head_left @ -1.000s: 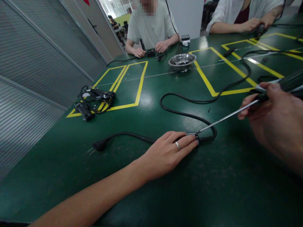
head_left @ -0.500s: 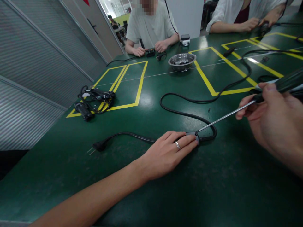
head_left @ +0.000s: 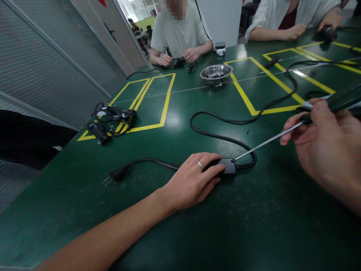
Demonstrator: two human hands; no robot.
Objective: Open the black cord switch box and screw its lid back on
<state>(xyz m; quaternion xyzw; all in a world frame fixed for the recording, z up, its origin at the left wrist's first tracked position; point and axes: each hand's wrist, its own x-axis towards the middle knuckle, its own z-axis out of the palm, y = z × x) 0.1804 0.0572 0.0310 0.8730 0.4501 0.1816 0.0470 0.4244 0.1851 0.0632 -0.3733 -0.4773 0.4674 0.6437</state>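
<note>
My left hand (head_left: 194, 178) lies over a small dark grey cord box (head_left: 229, 166), its fingers bent onto the box's left part and pressing it to the table. A black cord runs out of both ends, the left one ending in a two-pin plug (head_left: 117, 174). In my right hand (head_left: 324, 139) is a screwdriver (head_left: 267, 141) with a dark green handle and a long thin shaft. Its tip touches, or nearly touches, the box's far right corner. My palm and fingers hide the left end of the box.
A steel bowl (head_left: 216, 74) with small things inside stands farther back. Bundled black cords (head_left: 113, 119) lie at left on yellow tape. Two people work across the green table (head_left: 175, 241); one's hands (head_left: 176, 58) are at a small dark object. A dark shape (head_left: 31, 139) shows beyond the left edge.
My left hand has slid back to the left, baring more of the cord box. The screwdriver tip stays at its corner. Something dark has come into view beyond the table's left edge.
</note>
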